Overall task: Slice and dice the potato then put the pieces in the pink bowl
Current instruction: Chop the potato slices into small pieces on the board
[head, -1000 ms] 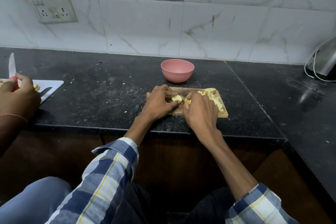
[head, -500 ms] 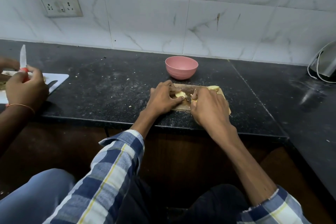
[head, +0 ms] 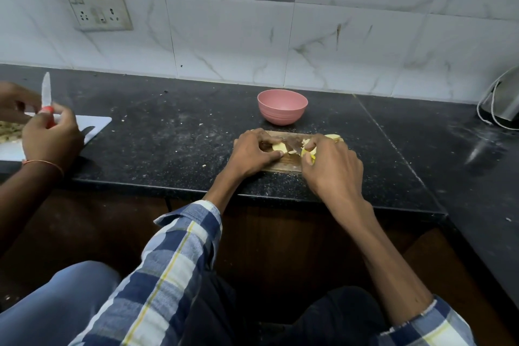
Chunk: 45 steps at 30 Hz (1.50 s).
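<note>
A small wooden cutting board (head: 283,166) lies near the counter's front edge. My left hand (head: 252,153) rests on its left part, fingers curled, pinching a pale yellow potato piece (head: 279,146). My right hand (head: 332,168) grips a yellow-handled knife (head: 306,155); its blade (head: 293,144) lies just right of that piece. More cut potato pieces (head: 332,137) show behind my right hand, which hides most of them. The pink bowl (head: 282,107) stands just behind the board, and nothing shows inside it.
At the left another person's hand (head: 47,137) holds a red-handled knife (head: 45,94) upright over a white cutting board (head: 97,124). A metal appliance with a white cord (head: 502,104) stands at the far right. Crumbs speckle the black counter (head: 168,135).
My hands stay on the board, and the knife blade now shows between them beside the held piece. The other person's knife hand has shifted slightly. The camera has tilted a little.
</note>
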{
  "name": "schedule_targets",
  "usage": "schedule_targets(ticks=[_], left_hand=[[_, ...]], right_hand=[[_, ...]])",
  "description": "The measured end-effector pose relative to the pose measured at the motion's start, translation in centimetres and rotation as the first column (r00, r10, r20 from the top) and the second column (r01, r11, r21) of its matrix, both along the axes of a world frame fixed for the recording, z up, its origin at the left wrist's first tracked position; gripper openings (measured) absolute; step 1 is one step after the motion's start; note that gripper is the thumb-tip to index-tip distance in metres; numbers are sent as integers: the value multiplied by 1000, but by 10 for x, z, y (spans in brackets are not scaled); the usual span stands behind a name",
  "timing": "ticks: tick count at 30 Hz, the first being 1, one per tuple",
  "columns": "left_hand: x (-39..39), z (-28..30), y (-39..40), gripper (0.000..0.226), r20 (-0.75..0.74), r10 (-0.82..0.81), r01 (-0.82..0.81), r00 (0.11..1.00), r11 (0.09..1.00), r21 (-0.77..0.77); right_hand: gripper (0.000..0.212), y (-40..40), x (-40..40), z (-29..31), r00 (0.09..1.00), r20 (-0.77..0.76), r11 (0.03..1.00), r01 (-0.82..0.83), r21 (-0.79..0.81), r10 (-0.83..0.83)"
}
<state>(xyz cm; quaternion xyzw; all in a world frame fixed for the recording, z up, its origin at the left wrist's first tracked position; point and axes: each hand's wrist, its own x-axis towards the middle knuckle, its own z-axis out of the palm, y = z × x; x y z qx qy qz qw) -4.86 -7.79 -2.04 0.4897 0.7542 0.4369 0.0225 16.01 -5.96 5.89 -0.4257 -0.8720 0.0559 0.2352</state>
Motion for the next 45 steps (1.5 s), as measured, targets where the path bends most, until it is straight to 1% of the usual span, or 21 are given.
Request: schedule_targets(ticks=[3,10,15,17,20,24,26,29,32,35,39,45], left_hand=[[0,-1,0,46,15,-11,10,1000,1000,23],[-1,-3,1,41,53,-10,7,999,999,48],[-1,-4,3,48,75,-12,9,997,999,45],[-2,-5,4,50,76,-4,0,997,999,49],[-3,-7,5,40,71,3,-7,997,999,53],[-3,-7,5,34,59,7,-10,998,999,50],[-3,-6,5,34,41,11,-12,999,999,42],[-3,-6,4,39,42,12,-13,999,999,36],[-3,-5,2,36,45,5,-7,999,1000,29],[-3,-4,0,29,56,-1,0,998,1000,29],[-2,-3,-1,28,92,-3,-1,996,999,36],[-2,-3,-2,21,137,-20,8,990,996,89]], right_hand=[[21,5,-11,-6,1000,-19,1000,-15,3,15],[20,13,-39,-12,999,18,1000,-27,13,26],[22,13,-46,-11,998,51,999,-44,0,44],[23,13,-44,-8,997,65,999,-47,-5,47],[23,13,-38,-1,996,81,999,-38,-24,39],[20,4,-25,6,994,107,999,-36,-18,38],[20,-2,-18,9,992,123,999,-35,-21,37],[27,-7,-9,16,990,139,999,-28,-40,33],[21,-8,-2,19,992,122,999,-30,-35,34],[18,-6,-2,16,999,48,1000,-25,-11,25],[16,0,-17,4,999,-21,999,-33,42,34],[19,10,-46,-10,998,27,998,-60,17,59]])
